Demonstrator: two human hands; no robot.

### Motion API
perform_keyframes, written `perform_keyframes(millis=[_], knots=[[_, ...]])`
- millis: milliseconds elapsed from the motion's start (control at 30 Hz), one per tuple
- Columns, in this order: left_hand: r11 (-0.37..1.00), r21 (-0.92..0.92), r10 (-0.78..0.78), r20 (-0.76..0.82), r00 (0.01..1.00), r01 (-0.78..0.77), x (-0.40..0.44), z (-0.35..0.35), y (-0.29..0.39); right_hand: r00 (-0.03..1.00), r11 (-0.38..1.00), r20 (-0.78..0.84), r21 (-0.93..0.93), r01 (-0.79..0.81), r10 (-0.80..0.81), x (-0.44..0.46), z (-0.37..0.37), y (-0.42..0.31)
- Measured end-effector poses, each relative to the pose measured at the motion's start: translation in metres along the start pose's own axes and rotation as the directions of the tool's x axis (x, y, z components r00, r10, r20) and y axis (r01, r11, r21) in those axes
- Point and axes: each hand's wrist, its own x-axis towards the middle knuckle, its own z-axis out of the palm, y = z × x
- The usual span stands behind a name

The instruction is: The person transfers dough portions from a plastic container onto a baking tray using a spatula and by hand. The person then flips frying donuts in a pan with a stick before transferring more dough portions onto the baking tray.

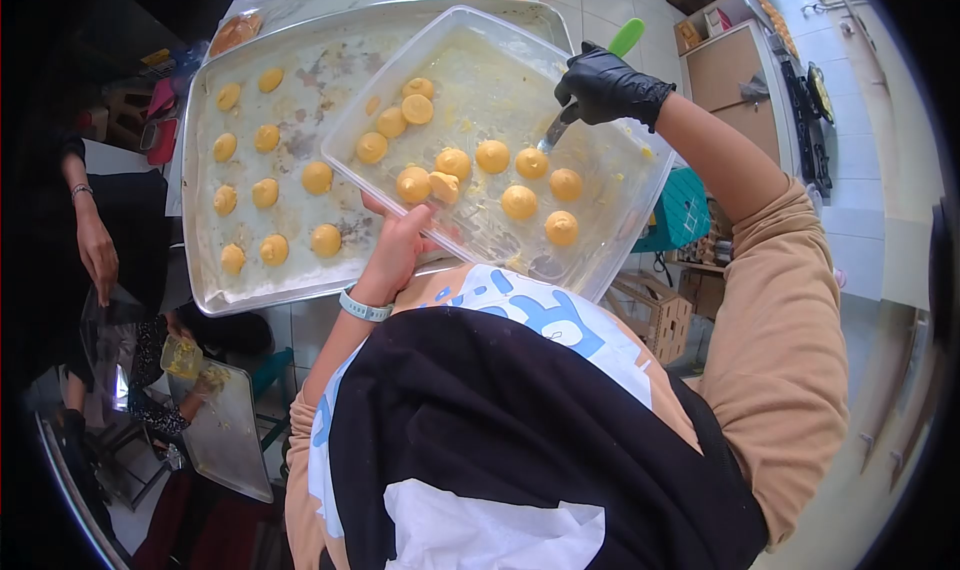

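My left hand point(398, 248) grips the near-left edge of a translucent plastic container point(640, 185), fingers seen through its wall. The container is tilted and overlaps the right part of a large metal baking tray point(330, 20). Inside it lie several round yellow dough pieces point(519, 202), some touching each other. In a black glove, my right hand point(610, 88) is closed around a utensil with a green handle point(627, 37). Its greyish metal end points down into the container, beside one dough piece point(531, 163); its exact shape is unclear.
More dough pieces point(265, 192) sit in rows on the baking tray. At the left, another person's hand point(97, 255) hangs down. Lower left, a person's hand works over a second metal tray point(225, 440). A teal crate point(680, 210) stands at the right.
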Motion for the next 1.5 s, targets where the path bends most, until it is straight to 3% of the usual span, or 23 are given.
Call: perform_keyframes(millis=[267, 367, 467, 567, 633, 767, 1000, 1200, 1333, 1433, 1500], knots=[[1.0, -0.01, -0.029, -0.031, 0.999, 0.029, -0.001, 0.0, 0.002, 0.999, 1.0, 0.039, 0.029, -0.003, 0.001, -0.004, 0.007, -0.008], [1.0, -0.013, -0.024, -0.042, 0.999, 0.023, -0.003, 0.003, 0.004, 0.995, 0.998, -0.081, 0.006, 0.058, -0.057, -0.003, 0.019, -0.003], [1.0, -0.016, -0.016, -0.037, 0.999, 0.016, -0.003, 0.002, 0.002, 0.998, 0.999, -0.047, 0.02, 0.036, -0.035, -0.005, 0.016, -0.006], [1.0, -0.004, -0.021, -0.023, 0.999, 0.021, 0.0, -0.001, 0.0, 0.999, 0.993, -0.014, 0.111, 0.043, -0.042, -0.007, 0.015, -0.016], [1.0, -0.009, -0.022, -0.008, 1.0, 0.022, 0.001, -0.003, -0.002, 0.991, 0.979, -0.02, 0.155, 0.131, -0.129, 0.001, 0.032, -0.046], [1.0, 0.003, 0.013, -0.002, 1.0, -0.013, -0.002, -0.002, -0.002, 0.999, 0.95, 0.018, 0.31, 0.027, -0.034, 0.0, 0.018, -0.035], [1.0, 0.03, 0.004, -0.005, 1.0, -0.004, 0.001, 0.001, 0.001, 0.979, 0.988, -0.195, 0.15, -0.024, 0.053, -0.018, 0.0, -0.045], [1.0, 0.012, 0.01, -0.025, 1.0, -0.01, -0.002, 0.005, 0.002, 0.993, 0.995, -0.116, 0.098, 0.011, 0.001, -0.015, 0.008, -0.038], [1.0, 0.003, -0.025, -0.036, 0.999, 0.026, -0.002, 0.001, 0.002, 0.999, 0.979, -0.039, 0.202, 0.006, 0.002, -0.017, 0.024, -0.04], [1.0, -0.021, -0.008, 0.025, 1.0, 0.009, -0.001, -0.001, 0.002, 0.992, 0.943, -0.079, 0.312, 0.117, -0.096, -0.018, 0.032, -0.054], [1.0, 0.005, -0.013, 0.004, 1.0, 0.013, 0.0, -0.003, 0.0, 0.95, 0.869, -0.091, 0.388, 0.309, -0.297, -0.018, 0.035, -0.099]])
